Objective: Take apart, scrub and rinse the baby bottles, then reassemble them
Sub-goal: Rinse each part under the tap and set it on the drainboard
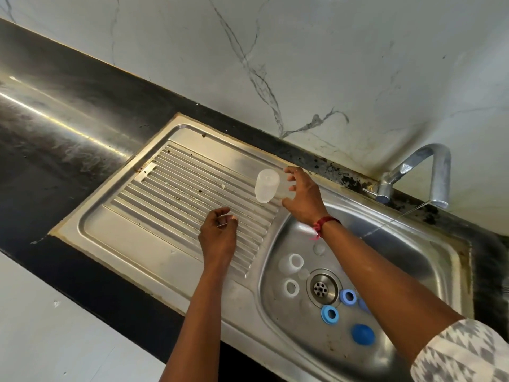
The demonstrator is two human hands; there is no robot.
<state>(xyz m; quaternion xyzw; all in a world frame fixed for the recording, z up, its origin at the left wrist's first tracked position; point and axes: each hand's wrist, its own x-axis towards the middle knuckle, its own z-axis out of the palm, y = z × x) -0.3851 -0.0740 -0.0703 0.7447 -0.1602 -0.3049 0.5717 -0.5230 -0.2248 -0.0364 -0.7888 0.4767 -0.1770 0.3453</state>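
Head view: right grip (303,197) curled round clear bottle (265,186), tilted above ribbed drainboard (179,188), just beside sink basin (413,257). Left grip (217,238) loosely curled, holding nothing. White rings (296,261), blue rings (329,314), blue cap (363,334) in basin near drain (322,288).

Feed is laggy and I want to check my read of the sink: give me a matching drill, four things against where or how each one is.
Things: 1 clear bottle; 2 white rings; 3 blue dome cap; 4 tap.
States: A running a thin stream; B in the right hand's grip over the drainboard; C in the basin, left of the drain; D in the basin, near its front rim.
Pairs: 1-B, 2-C, 3-D, 4-A.
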